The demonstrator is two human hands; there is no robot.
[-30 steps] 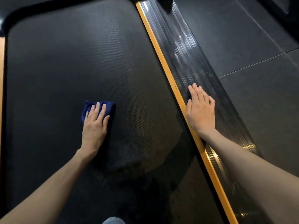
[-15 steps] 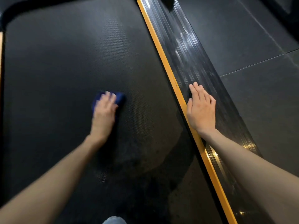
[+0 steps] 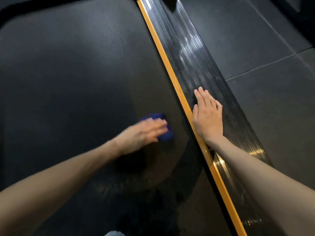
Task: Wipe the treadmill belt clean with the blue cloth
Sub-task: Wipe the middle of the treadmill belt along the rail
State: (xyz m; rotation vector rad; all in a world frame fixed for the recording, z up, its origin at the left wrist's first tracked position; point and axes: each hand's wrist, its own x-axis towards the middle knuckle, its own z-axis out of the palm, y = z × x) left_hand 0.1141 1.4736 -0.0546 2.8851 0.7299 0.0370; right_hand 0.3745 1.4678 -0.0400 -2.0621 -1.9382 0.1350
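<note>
Pressing the blue cloth (image 3: pixel 166 135) near the right edge of the treadmill belt (image 3: pixel 76 74), left hand (image 3: pixel 144 132) lay flat, fingers straight; right hand (image 3: pixel 208 120), fingers together, braced on side rail (image 3: pixel 187 48); cloth judged soft, light, best pinned from above.

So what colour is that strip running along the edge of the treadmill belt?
The strip is orange-yellow, clearest in the head view.

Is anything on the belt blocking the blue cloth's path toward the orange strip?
Nothing visible. The left hand presses the blue cloth onto the treadmill belt, with no object between it and the orange strip. The right hand rests beyond that strip, on the side rail.
</note>
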